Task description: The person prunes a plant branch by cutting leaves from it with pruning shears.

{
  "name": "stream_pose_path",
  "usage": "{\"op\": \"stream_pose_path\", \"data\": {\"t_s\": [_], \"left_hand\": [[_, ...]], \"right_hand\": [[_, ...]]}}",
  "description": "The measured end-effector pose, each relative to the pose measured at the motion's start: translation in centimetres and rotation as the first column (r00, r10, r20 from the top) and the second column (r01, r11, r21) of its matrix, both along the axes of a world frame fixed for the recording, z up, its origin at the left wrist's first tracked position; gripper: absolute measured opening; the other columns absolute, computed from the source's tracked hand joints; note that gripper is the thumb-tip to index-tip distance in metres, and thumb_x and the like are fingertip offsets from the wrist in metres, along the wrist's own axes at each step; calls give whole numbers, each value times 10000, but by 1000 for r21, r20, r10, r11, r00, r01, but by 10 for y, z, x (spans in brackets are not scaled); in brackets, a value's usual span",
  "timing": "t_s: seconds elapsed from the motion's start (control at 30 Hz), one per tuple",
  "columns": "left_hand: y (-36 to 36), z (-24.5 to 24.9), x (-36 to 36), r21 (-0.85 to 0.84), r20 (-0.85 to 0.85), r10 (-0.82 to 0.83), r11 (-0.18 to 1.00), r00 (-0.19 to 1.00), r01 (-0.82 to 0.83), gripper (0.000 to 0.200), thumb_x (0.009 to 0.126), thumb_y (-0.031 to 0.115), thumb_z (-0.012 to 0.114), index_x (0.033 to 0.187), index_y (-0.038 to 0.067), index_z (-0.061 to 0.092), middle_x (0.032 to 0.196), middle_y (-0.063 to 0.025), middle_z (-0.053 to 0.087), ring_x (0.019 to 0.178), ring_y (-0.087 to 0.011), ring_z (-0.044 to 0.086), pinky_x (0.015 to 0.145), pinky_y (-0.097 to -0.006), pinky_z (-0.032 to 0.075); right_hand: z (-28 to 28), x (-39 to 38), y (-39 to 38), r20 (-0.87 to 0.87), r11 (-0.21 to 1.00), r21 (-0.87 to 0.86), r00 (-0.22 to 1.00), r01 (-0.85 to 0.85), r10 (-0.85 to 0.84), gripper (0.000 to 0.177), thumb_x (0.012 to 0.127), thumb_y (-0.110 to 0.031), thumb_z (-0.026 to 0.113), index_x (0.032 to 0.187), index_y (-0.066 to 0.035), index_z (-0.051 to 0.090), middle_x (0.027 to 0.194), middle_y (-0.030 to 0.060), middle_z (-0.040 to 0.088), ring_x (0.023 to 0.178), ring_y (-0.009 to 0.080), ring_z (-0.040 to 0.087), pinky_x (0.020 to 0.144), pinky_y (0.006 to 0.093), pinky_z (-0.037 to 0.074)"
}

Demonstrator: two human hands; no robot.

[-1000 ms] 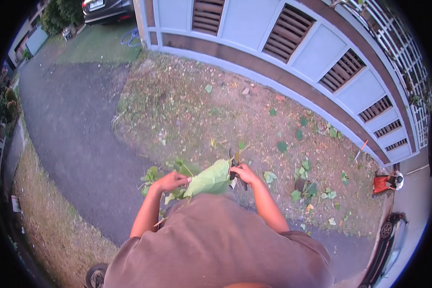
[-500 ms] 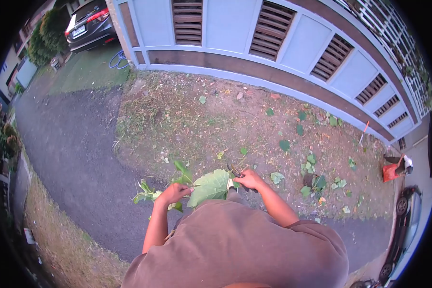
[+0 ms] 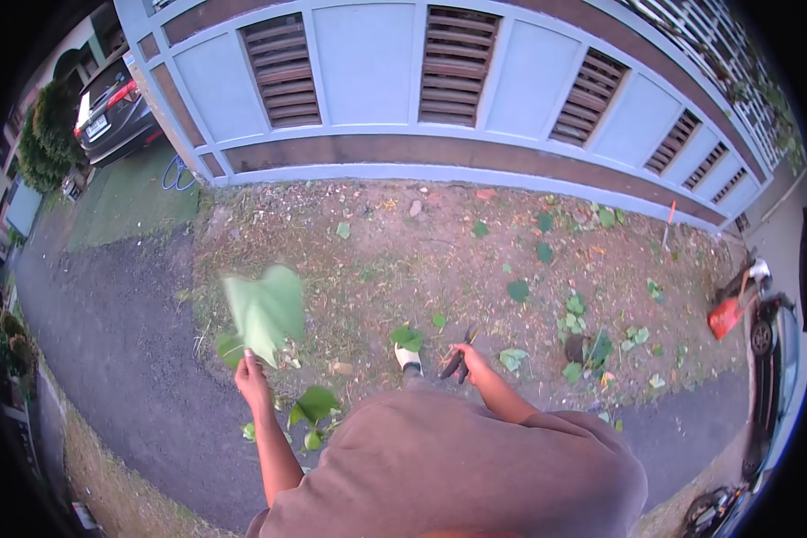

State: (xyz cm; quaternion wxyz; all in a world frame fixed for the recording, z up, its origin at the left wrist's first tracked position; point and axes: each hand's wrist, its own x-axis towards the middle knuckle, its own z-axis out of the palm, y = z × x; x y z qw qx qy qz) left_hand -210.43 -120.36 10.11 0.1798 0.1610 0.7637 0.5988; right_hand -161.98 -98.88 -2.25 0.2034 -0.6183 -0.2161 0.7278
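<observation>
My left hand (image 3: 253, 380) is raised out to the left, its fingers closed on a leafy stem. A broad pale-green leaf (image 3: 269, 309), blurred by motion, stands above the fist, and darker leaves (image 3: 314, 405) hang below beside the forearm. In my right hand (image 3: 479, 366) is a pair of dark-handled pruning shears (image 3: 458, 360), held low in front of my body. Whether the blades are apart is too small to tell. Near the shears, a cut green leaf (image 3: 407, 338) lies over the toe of my light shoe (image 3: 407, 356).
Cut leaves (image 3: 517, 290) are scattered over dirt and dry grass. A pale blue wall (image 3: 368, 72) with slatted vents runs along the far side. Asphalt (image 3: 108, 332) lies at left. At right are a person with a red bag (image 3: 726, 316) and a parked car (image 3: 771, 377).
My left hand has swung left and forward with the leafy stem, away from the shears. A leaf now lies on my shoe. My right hand still holds the shears, and the view has shifted.
</observation>
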Motion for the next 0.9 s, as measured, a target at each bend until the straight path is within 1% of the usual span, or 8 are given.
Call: {"op": "stream_pose_path", "data": {"t_s": [0.1,0.2,0.3,0.37,0.47,0.63,0.83,0.9], "left_hand": [[70,31,7,79,317,132,983,939,-164,422,1067,416,531,843,77,648,634,80,395,529,-39,327,469,-236,252],[149,3,16,185,461,-54,982,886,-36,283,1036,373,572,1077,104,653,680,65,448,510,-39,371,427,-239,268],[230,6,53,214,545,-20,970,838,-116,298,1020,317,577,1249,127,581,1029,-14,633,893,-147,595,691,-295,474],[252,14,65,196,419,-252,963,872,183,288,1044,319,563,1231,101,571,1093,-11,621,953,-119,560,765,-312,481],[282,21,60,256,302,-396,910,867,326,218,1056,239,585,1184,63,585,956,3,633,798,-73,544,680,-248,460],[319,4,36,145,241,-384,922,891,358,190,1040,190,606,1106,16,645,872,-13,690,672,-69,553,624,-254,474],[384,-38,-59,106,263,-582,810,769,577,173,1037,176,609,1065,15,666,851,-16,703,694,-64,572,610,-262,473],[399,-42,-100,122,294,-589,805,753,581,195,1034,202,604,1058,30,690,820,-13,710,678,-92,588,620,-294,483]], "right_hand": [[-19,-35,62,62,950,41,950,-310,307,373,921,-434,674,1008,-72,652,847,78,707,785,213,697,653,380,551],[-17,-86,135,499,476,230,523,-849,691,456,892,-468,699,1003,-26,729,872,119,724,792,218,688,705,382,532],[-15,-138,177,610,115,223,230,-968,758,509,902,-506,655,1037,-23,746,843,132,726,793,253,686,756,409,524],[33,-179,199,528,22,192,122,-981,840,475,910,-483,666,975,-15,716,862,130,718,784,214,678,724,375,520],[60,-220,222,510,13,308,177,-951,842,449,910,-453,695,969,-8,696,882,118,723,790,196,675,726,360,522],[111,-262,257,25,613,208,631,-762,775,360,936,-403,719,995,-48,719,862,23,700,774,134,620,702,332,499],[99,-329,357,274,602,246,651,-759,708,488,940,-488,690,1168,-58,669,922,31,695,820,131,636,702,303,480],[101,-375,398,467,486,74,461,-871,754,497,947,-548,650,1158,-99,674,955,28,701,833,142,652,666,321,471]]}}
